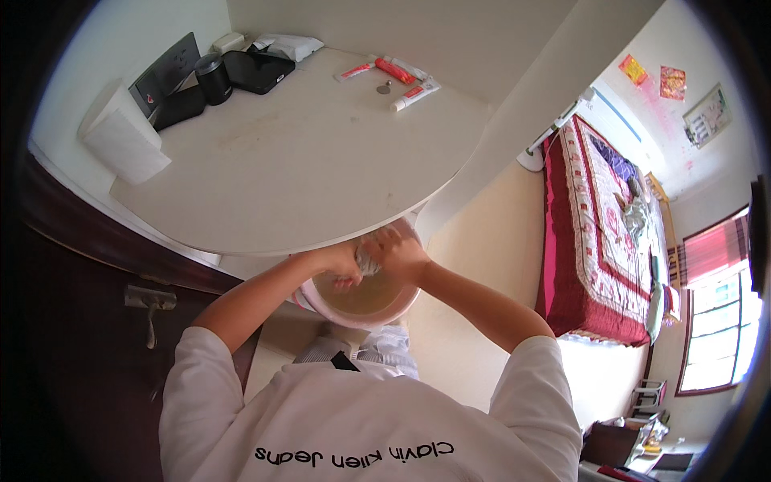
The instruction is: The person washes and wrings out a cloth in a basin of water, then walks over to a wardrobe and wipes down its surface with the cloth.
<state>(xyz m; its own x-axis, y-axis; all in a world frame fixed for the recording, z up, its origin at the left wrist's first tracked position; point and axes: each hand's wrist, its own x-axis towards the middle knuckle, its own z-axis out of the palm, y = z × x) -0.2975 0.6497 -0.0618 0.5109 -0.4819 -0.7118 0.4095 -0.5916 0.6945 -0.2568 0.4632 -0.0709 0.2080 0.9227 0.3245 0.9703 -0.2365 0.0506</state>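
Note:
A pink basin (361, 319) of cloudy, brownish water stands below the front edge of the white tabletop. Over the water, a wet greyish cloth (367, 258) is bunched between both hands. My left hand (344, 264) closes on its left side, fingertips near the water. From the right, my right hand (394, 250) grips the same cloth; this hand is slightly blurred. The tabletop edge hides the far part of the basin. Whether the cloth's lower end touches the water, I cannot tell.
On the white table (289, 181) lie toothpaste-like tubes (415, 94), a black phone (259, 71), a black cylindrical container (213, 79) and a roll of white paper (123, 135). A dark door with a metal handle (150, 299) is at left. A bed (602, 241) and a white fan stand (530, 159) are at right.

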